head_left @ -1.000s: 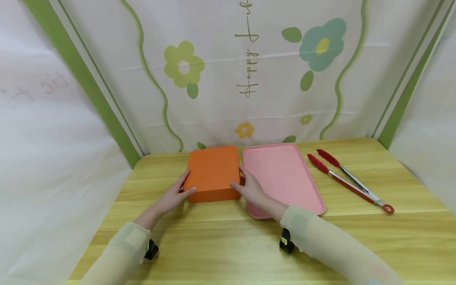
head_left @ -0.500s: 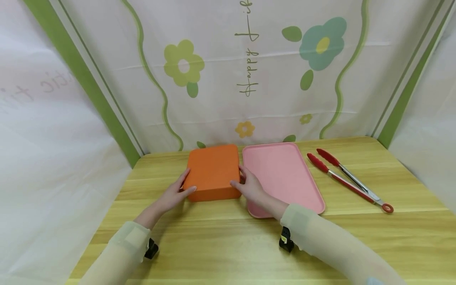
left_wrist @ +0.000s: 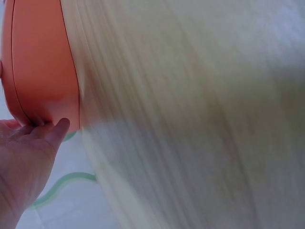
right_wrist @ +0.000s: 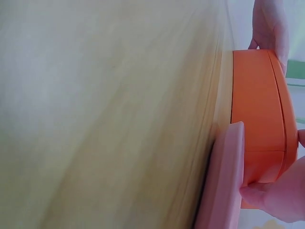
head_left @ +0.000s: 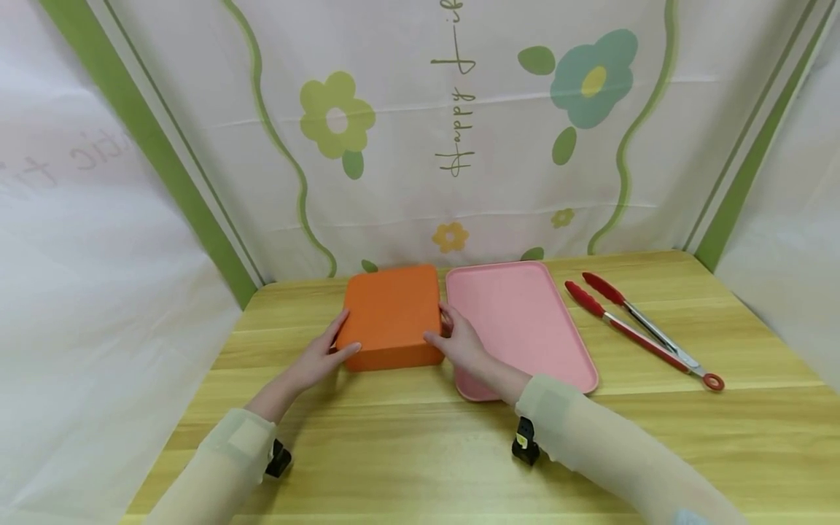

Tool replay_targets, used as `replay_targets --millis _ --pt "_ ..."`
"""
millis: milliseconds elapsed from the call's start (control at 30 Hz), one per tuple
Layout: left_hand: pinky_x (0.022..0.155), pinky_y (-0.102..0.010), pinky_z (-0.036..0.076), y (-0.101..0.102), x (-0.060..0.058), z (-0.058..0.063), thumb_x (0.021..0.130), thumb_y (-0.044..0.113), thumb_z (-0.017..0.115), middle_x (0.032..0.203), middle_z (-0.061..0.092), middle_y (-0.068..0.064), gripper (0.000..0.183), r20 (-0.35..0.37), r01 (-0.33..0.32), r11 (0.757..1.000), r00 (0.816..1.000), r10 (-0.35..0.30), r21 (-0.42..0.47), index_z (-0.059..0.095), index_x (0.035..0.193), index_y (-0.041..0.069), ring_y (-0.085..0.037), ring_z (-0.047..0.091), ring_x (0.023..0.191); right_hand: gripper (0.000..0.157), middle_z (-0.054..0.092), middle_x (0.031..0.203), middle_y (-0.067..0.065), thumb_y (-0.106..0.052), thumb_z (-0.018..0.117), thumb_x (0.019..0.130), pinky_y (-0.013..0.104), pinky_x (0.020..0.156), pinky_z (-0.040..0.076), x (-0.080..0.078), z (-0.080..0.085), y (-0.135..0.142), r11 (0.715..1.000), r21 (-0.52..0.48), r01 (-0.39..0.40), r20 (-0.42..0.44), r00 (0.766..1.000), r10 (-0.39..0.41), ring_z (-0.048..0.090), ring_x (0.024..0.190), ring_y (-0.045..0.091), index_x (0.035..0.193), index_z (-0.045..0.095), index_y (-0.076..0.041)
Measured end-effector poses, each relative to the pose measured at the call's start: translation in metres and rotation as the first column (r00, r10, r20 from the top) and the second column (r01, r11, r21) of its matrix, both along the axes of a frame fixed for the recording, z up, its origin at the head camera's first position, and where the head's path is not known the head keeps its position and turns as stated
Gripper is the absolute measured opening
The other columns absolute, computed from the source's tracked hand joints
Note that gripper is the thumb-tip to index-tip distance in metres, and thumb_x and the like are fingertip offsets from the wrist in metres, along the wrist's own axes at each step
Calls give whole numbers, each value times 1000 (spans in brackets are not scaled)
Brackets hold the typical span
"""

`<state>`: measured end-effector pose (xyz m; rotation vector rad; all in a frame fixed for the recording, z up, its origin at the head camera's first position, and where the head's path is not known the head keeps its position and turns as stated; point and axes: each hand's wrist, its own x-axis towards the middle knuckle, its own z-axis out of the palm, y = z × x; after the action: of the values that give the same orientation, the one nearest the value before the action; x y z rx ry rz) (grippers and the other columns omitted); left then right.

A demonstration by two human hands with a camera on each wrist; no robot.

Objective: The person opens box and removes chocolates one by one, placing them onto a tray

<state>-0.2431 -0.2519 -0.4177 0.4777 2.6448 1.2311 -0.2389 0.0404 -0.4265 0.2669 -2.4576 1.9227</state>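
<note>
A square orange box (head_left: 392, 306) with rounded corners sits on the wooden table, near its back edge. Both wrist views show a seam below its top, like that of a lid. My left hand (head_left: 317, 364) holds its left side, thumb at the front left corner and fingers along the side. On the opposite side my right hand (head_left: 464, 348) grips it, the thumb on the front top edge; its other fingers are partly hidden behind the box. In the right wrist view the right hand (right_wrist: 281, 193) is low at the box's side, beside the pink tray's rim (right_wrist: 223, 176).
Immediately right of the box lies a flat pink tray (head_left: 518, 321), under my right wrist. Red-handled metal tongs (head_left: 646, 335) lie spread on the table (head_left: 394, 452) farther right. A white flowered curtain (head_left: 407, 175) hangs behind the table, with white cloth at both sides.
</note>
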Motion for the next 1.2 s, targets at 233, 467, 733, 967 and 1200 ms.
replay_targets --millis 233,467,733,967,1200 --pt "110 -50 29 3 -3 1 94 49 59 161 9 -11 87 2 7 1000 1000 -7 3 7 158 19 -30 18 144 70 37 147 27 -11 70 90 43 105 38 3 2 5 1000 -14 1 -63 998 -2 44 128 43 146 33 8" --pt "110 -51 28 4 -3 1 95 49 58 161 10 -13 87 2 9 1000 1000 -9 -13 6 158 18 -32 18 144 71 34 149 25 -7 69 91 47 108 33 -1 0 5 1000 -3 -8 -20 1000 8 40 131 43 147 29 8" --pt "109 -50 30 3 -3 1 95 48 58 161 8 -11 87 16 7 1000 1000 -7 -8 5 158 18 -30 18 144 69 33 150 24 -5 67 92 44 107 35 -2 3 4 999 -41 -16 18 1000 17 37 135 39 148 30 6" --pt "109 -52 29 -1 -1 -2 97 46 57 161 7 -14 86 3 10 1000 1000 -10 6 5 158 16 -33 17 144 65 35 148 27 -1 66 91 44 108 34 -1 3 2 996 -91 -27 4 1000 27 34 136 39 146 33 9" --pt "110 -51 27 -1 0 -2 96 48 57 161 8 -12 86 10 -6 1000 1000 6 4 5 158 17 -32 17 144 65 37 148 23 -4 68 91 42 109 32 -2 5 1 997 -74 -14 5 1000 14 35 137 34 146 35 6"
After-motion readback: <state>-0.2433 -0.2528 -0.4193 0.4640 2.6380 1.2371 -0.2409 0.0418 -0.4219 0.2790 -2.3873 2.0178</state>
